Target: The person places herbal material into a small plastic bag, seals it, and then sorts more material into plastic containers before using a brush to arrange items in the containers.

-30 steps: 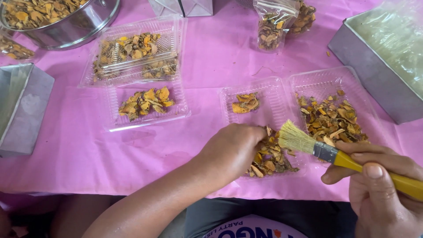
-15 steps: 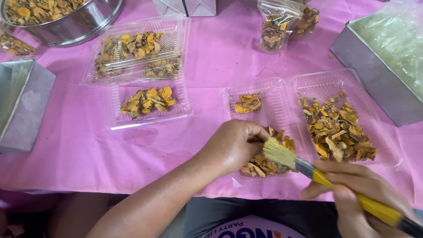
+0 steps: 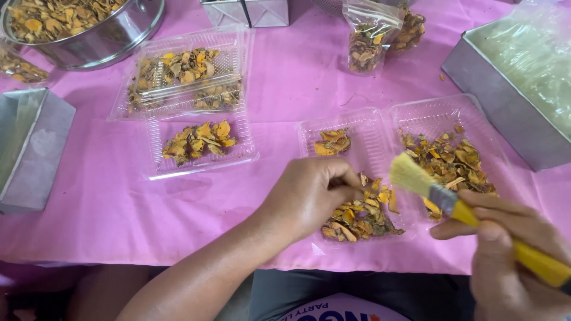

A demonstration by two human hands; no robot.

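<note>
On pink cloth, ridged clear tray [image 3: 369, 128], bristly yellow-handled brush [image 3: 452, 202], dried orange chips [image 3: 357, 214]

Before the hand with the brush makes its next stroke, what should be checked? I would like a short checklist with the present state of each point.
1. Brush held firmly: ok, the right hand is wrapped round its yellow handle.
2. Bristles clear of the pieces: ok, they hang above the gap between the two lidless clear trays.
3. Left hand on the work: ok, its fingers rest at the heap of dried orange slices in the near tray.
4. A single slice pinched in the left hand: cannot tell, the fingertips are hidden.
5. Near tray fully on the pink tablecloth: ok, though its front edge lies close to the table edge.
</note>
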